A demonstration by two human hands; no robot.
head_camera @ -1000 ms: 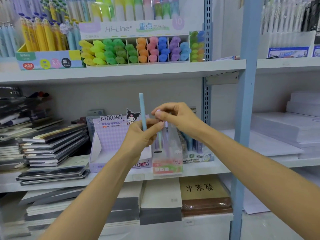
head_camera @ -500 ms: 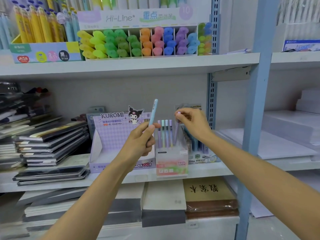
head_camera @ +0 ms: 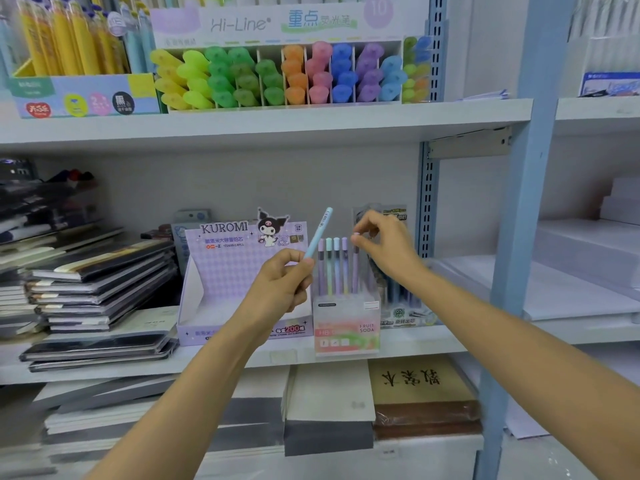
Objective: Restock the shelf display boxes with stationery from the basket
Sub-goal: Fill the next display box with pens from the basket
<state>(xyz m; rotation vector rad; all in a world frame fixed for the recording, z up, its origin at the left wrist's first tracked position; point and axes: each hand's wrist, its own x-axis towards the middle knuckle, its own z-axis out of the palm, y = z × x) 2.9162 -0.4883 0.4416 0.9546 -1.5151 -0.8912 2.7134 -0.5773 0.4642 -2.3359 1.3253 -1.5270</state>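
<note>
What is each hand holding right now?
Left hand: grips a light blue pen.
Right hand: pinches a purple pen standing in the clear box.

White shelf carries notebook stacks, Kuromi box, clear pencil box.

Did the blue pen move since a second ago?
Yes. The blue pen was upright before the Kuromi box; now it leans right, its top toward the clear pen box, gripped by the left hand.
</note>
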